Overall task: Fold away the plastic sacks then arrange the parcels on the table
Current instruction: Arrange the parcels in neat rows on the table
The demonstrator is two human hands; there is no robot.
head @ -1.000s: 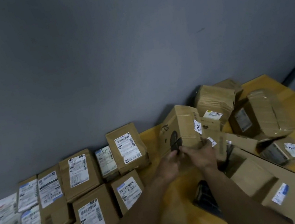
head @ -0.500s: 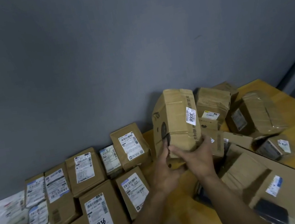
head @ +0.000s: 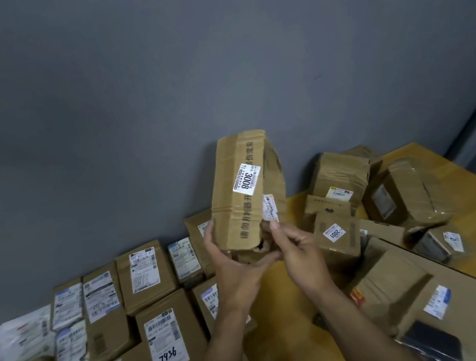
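**Asker:** What's in front of you?

**Me:** A grey wall [head: 152,100], and below it the yellow table [head: 472,202]. On the table's left side, rows of parcels [head: 147,276] lie flat with their labels up. On its right, a jumble of boxes [head: 407,284] lies at odd angles, among them a box stickered 2001 [head: 335,236].

**Asker:** And the one you're handling?

**Me:** The dented brown box [head: 242,211] is up off the table. It stands on end before the wall, between the rows and the jumble.

**Asker:** Your hands?

**Me:** Close together, both gripping its lower end. My left hand [head: 237,272] wraps the left edge, fingers up the side. My right hand [head: 300,255] holds the torn bottom corner, thumb on the cardboard. A white 3008 sticker [head: 246,179] faces me.
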